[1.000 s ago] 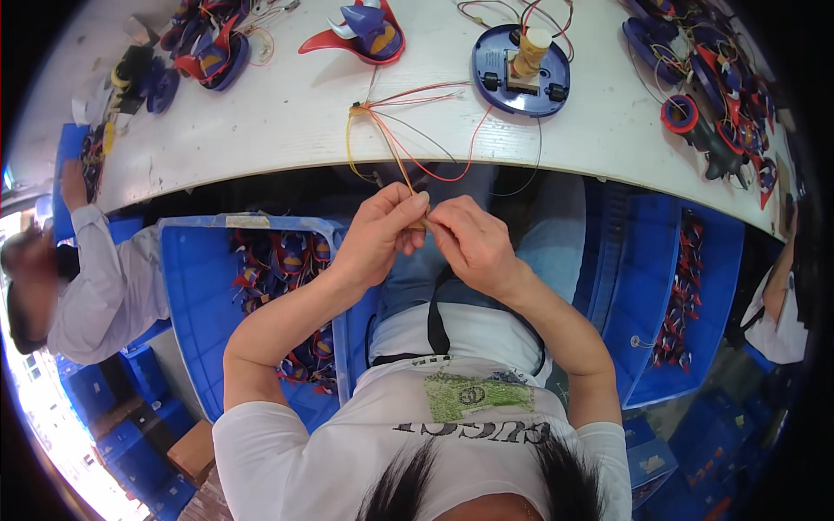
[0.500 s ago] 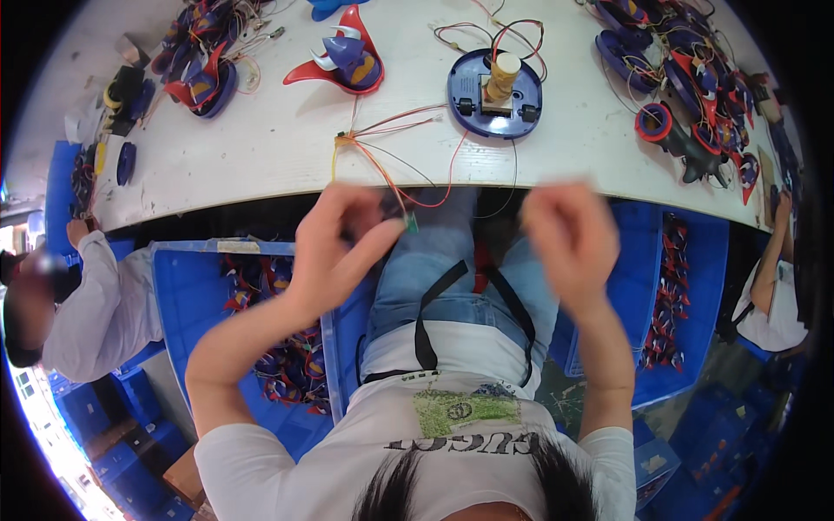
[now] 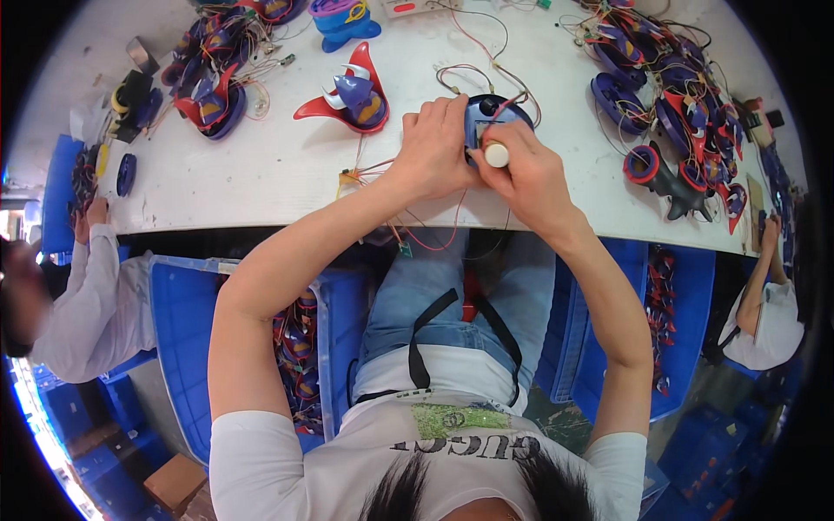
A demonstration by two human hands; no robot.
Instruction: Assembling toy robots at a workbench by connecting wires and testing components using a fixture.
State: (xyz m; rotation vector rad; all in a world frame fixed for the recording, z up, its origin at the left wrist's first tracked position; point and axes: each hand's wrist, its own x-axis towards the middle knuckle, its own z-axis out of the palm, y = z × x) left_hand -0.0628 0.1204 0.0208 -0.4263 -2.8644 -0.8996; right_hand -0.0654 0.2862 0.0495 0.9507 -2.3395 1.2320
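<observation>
The dark blue round toy base lies underside up on the white table. My left hand grips its left rim, fingers laid over the edge. My right hand is closed around a tan cylinder with a pale round end, which tilts toward me over the base. My fingers hide where the cylinder meets the base. Left of my hands sits a purple figure with red wings and pale horns. Thin wires run from a tan connector beneath my left forearm, and a small green circuit board hangs below the table edge.
Piles of wired purple-and-red toy parts lie at the left and right. A blue toy piece stands at the back. Blue bins flank my legs. Co-workers sit at both sides.
Both hands have moved up from the table edge onto the round base. My left hand let go of the wires by the green board; my right hand took hold of the tan cylinder.
</observation>
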